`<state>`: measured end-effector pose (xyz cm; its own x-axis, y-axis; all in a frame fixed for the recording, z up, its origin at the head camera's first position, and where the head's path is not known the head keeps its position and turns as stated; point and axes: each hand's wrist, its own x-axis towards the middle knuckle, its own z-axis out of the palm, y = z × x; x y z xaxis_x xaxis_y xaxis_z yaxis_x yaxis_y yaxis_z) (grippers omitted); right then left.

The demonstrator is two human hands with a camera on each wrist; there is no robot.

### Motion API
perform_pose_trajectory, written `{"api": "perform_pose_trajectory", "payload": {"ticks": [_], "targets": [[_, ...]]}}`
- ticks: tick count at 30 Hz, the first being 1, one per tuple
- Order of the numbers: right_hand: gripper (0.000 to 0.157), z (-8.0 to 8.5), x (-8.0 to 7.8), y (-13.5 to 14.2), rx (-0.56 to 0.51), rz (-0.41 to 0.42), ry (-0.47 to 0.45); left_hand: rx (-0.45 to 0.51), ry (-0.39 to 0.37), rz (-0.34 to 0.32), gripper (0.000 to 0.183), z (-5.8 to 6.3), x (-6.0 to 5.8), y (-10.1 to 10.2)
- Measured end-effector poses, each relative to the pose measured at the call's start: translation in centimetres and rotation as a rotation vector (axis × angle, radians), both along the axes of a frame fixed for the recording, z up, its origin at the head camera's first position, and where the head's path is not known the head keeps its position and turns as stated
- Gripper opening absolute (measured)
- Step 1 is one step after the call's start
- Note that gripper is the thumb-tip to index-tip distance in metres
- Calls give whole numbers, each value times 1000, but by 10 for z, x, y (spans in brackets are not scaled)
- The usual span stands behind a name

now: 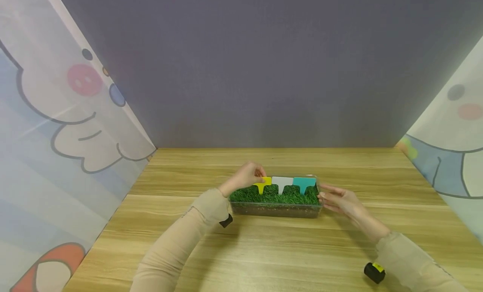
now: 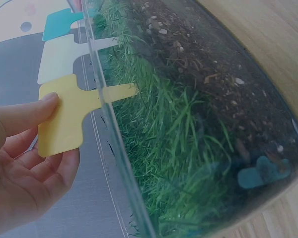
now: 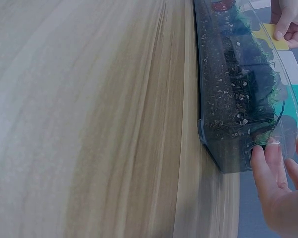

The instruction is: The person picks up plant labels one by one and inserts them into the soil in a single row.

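My left hand (image 1: 247, 175) pinches a yellow T-shaped plant label (image 2: 64, 121) between thumb and fingers; its stem reaches down into the grass (image 2: 159, 134). Beside it stand a white label (image 1: 282, 181) and a teal label (image 1: 305, 182), both upright in a row. All three are in a clear rectangular planter box (image 1: 273, 211) with dark soil (image 3: 218, 94) under the green grass. At the box's right end my right hand (image 1: 342, 202) touches the wall with fairly straight fingers; part of that contact is hidden in the head view.
The box rests on a wood-grain table (image 1: 279, 250). Behind the table rises a grey panel (image 1: 264, 74), with cartoon-printed sheets (image 1: 37, 158) at both sides. A black wrist device (image 1: 374, 272) hangs at the right sleeve, another (image 1: 226, 220) at the left.
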<state>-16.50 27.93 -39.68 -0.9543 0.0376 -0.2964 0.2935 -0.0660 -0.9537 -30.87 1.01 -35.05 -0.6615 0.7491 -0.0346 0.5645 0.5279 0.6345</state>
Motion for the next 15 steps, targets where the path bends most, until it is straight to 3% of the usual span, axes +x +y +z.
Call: {"api": "perform_pose_trajectory", "payload": {"ticks": [15], "targets": [[64, -1, 0, 0, 5, 10, 5, -7, -24, 5, 12, 4, 0, 0]]}}
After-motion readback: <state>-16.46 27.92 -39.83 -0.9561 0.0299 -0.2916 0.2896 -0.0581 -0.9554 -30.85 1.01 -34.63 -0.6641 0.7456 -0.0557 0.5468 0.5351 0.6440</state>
